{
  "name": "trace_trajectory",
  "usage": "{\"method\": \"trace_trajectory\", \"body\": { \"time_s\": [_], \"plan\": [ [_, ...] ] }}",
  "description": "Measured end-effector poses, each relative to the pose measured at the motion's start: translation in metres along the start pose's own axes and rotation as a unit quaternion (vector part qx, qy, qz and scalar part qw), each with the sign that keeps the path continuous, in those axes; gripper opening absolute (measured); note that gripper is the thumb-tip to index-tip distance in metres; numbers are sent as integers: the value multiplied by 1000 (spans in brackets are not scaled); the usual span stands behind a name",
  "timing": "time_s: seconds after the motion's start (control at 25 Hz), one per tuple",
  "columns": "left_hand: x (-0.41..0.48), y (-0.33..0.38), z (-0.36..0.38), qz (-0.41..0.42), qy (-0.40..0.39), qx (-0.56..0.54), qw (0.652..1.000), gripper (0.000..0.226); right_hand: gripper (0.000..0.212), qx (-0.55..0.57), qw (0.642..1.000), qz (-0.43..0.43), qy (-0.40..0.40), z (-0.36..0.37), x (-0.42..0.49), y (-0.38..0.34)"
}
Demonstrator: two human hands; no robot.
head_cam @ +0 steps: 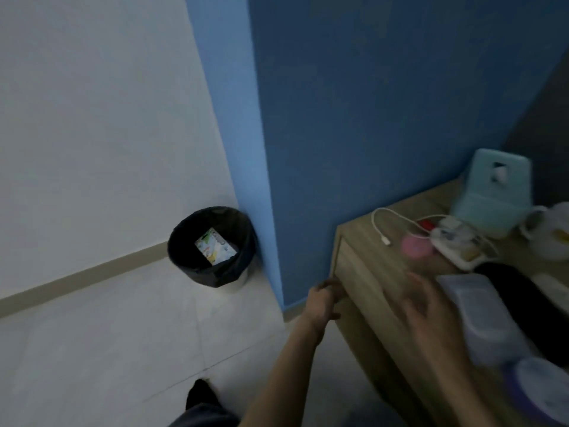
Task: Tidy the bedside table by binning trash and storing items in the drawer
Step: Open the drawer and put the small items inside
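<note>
The wooden bedside table (366, 241) stands at the right against the blue wall. My left hand (324, 298) grips the upper left corner of its drawer front (363, 282), fingers curled over the edge. My right hand (431, 306) hovers blurred above the table top, fingers spread and holding nothing. On the table lie a white cable (383, 224), a pink round object (415, 246), a white power strip (458, 245) and a translucent plastic box (483, 315). The black-lined bin (212, 246) sits on the floor in the corner with a colourful packet (215, 246) inside.
A mint green box (492, 192) leans at the back of the table beside a white kettle (551, 232). A dark object (529, 300) and a round purple-rimmed lid (542, 389) lie at the right. My foot (200, 392) is on the pale tiled floor.
</note>
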State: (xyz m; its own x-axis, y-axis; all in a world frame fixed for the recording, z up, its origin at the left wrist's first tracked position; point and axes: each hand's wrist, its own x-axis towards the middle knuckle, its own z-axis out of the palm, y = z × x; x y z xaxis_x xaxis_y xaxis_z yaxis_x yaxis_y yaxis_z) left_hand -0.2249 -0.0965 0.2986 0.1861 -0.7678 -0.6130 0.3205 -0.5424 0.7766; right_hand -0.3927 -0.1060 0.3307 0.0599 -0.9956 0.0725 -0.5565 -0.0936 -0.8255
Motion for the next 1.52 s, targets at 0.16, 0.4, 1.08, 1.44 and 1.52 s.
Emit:
{"method": "trace_trajectory", "body": {
  "time_s": [0.16,0.4,1.08,1.44,1.52],
  "plan": [
    [-10,-14,85,-28,-1,89,996,56,74,-218,970,-37,-102,-43,-27,70],
    [-4,-35,130,-24,48,15,998,44,75,-297,945,-87,-105,-45,-10,94],
    [28,-64,129,5,55,-77,996,54,69,-300,946,-85,-83,-45,-6,99],
    [15,-76,133,51,35,23,998,94,66,-333,927,-166,-46,-43,-5,101],
    [14,-77,132,44,44,31,998,99,66,-337,926,-163,-48,-42,-5,101]
  ]
}}
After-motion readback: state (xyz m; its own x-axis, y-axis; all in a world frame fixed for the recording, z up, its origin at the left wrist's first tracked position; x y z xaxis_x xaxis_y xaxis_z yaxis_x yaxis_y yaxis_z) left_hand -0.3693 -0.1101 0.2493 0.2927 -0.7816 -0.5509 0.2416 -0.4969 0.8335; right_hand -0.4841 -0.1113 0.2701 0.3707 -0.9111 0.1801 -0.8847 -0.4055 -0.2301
